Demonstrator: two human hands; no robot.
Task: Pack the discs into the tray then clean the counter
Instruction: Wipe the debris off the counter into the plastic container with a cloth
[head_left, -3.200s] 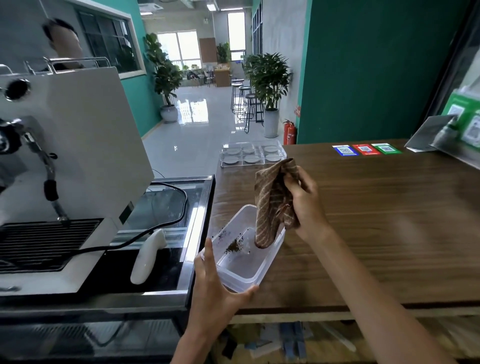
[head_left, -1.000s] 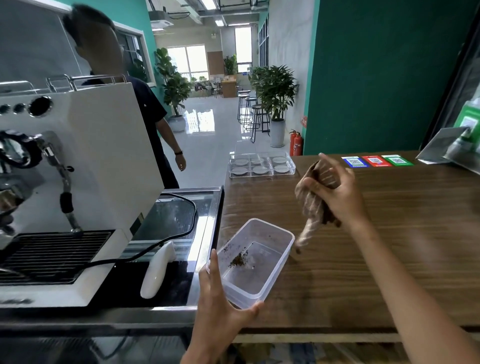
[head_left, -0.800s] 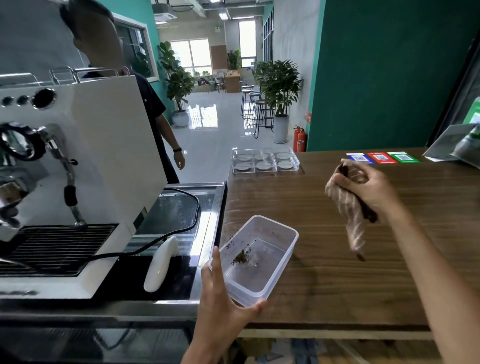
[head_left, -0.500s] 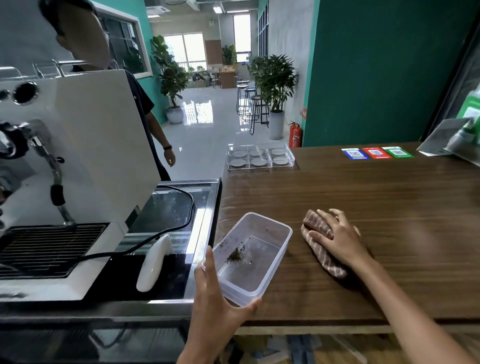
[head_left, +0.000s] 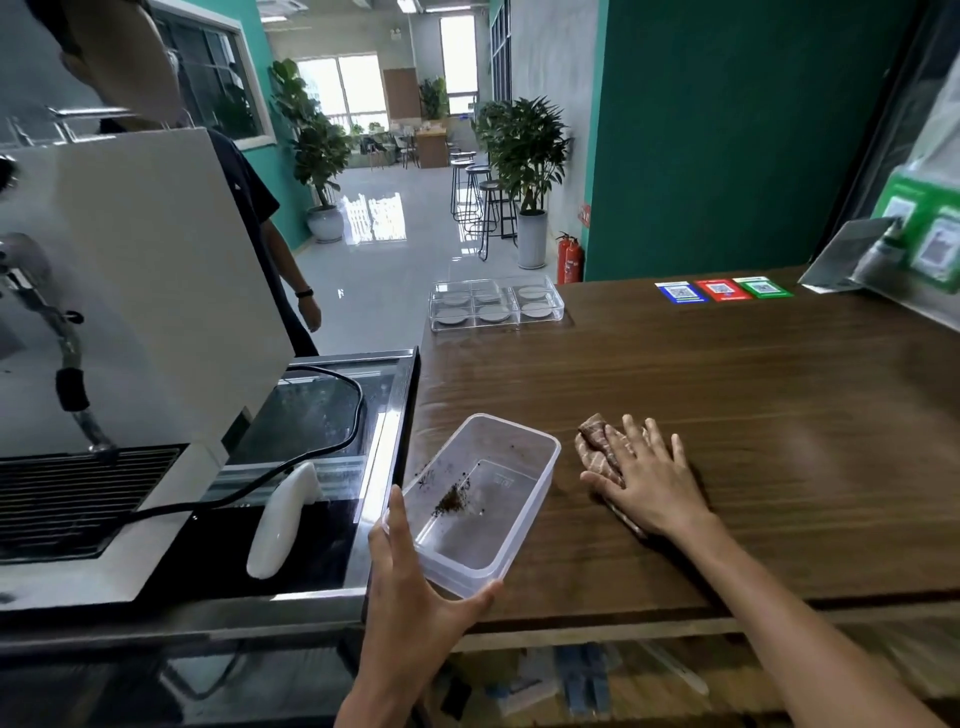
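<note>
Six discs (head_left: 492, 313) sit in the clear tray (head_left: 557, 307) above centre of the frame, on the counter's (head_left: 727, 395) far left corner. At lower centre the left hand (head_left: 415, 587) cradles a clear tub (head_left: 524, 512) with dark crumbs, thumb and fingers splayed round its near end. Just right, the right hand (head_left: 647, 480) presses a striped cloth (head_left: 597, 449) flat, fingers straight and spread.

Near edge: my left hand (head_left: 415, 582) grips the clear tub (head_left: 475, 493), blocking the counter's left corner
Beside it: my right hand (head_left: 647, 480) presses flat on the cloth (head_left: 597, 452), just right of the tub
Middle: bare wooden counter (head_left: 727, 384) gives me open passage
Far left corner: tray (head_left: 496, 306) of discs (head_left: 493, 313) stands there
Left: the coffee machine (head_left: 145, 291) walls me in
</note>
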